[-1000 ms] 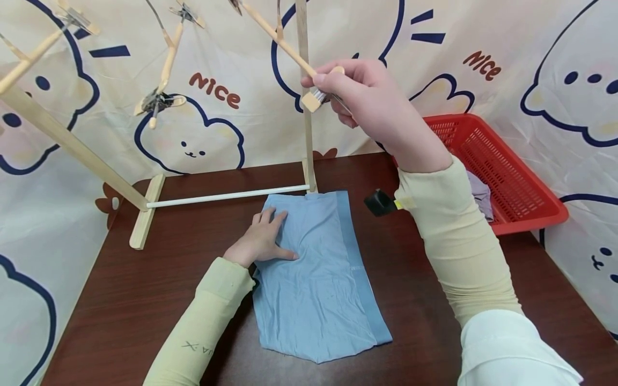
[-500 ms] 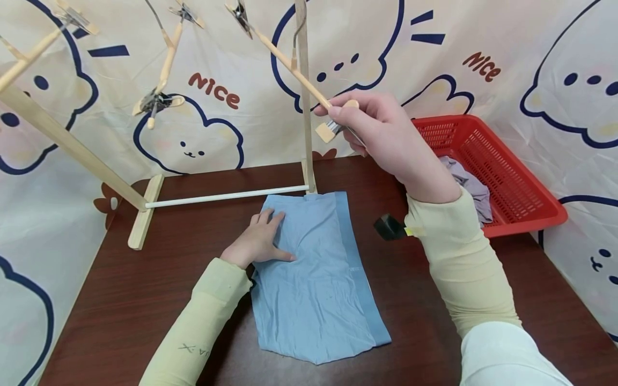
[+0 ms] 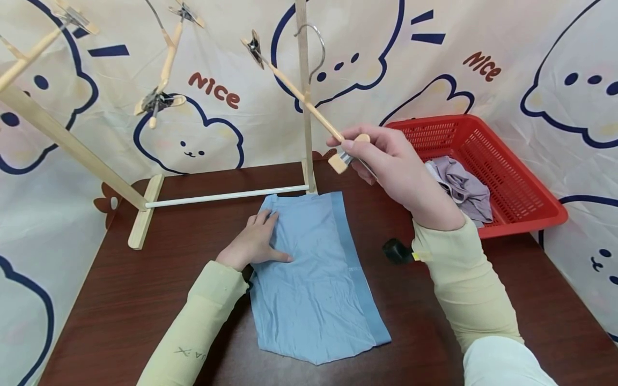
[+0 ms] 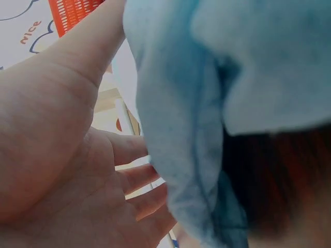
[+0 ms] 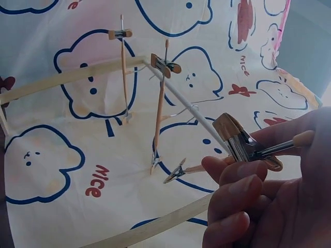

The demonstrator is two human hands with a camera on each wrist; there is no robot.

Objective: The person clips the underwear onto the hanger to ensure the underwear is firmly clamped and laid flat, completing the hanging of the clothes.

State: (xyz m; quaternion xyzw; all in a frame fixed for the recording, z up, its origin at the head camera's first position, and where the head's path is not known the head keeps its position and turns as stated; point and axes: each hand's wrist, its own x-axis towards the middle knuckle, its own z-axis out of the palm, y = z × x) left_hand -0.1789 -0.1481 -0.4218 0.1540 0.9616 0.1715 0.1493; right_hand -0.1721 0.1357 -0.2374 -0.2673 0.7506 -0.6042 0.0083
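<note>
A light blue folded garment (image 3: pixel 314 289) lies flat on the dark brown table (image 3: pixel 145 300). On its upper left part rests my left hand (image 3: pixel 253 240), fingers spread and thumb stretched across the cloth. The left wrist view shows the blue fabric (image 4: pixel 170 103) close beside straight fingers. Above the table my right hand (image 3: pixel 403 174) grips a wooden clip hanger (image 3: pixel 321 116) by one end, thumb and fingers around the bar near a clip (image 5: pixel 230 137). The hanger tilts, its other clip (image 3: pixel 254 48) up at the left and its metal hook (image 3: pixel 321 45) pointing upward.
Behind stands a wooden drying rack (image 3: pixel 82 142) with a white lower rod (image 3: pixel 227 196). Other clip hangers (image 3: pixel 169 61) hang at its upper left. At right, a red basket (image 3: pixel 521 179) holds crumpled lilac cloth (image 3: pixel 463 185). A patterned curtain (image 3: pixel 232 145) closes off the back.
My right hand has come down and to the right with the hanger, bringing its hook and far clip into view. The left hand has stayed on the garment, shifting slightly left.
</note>
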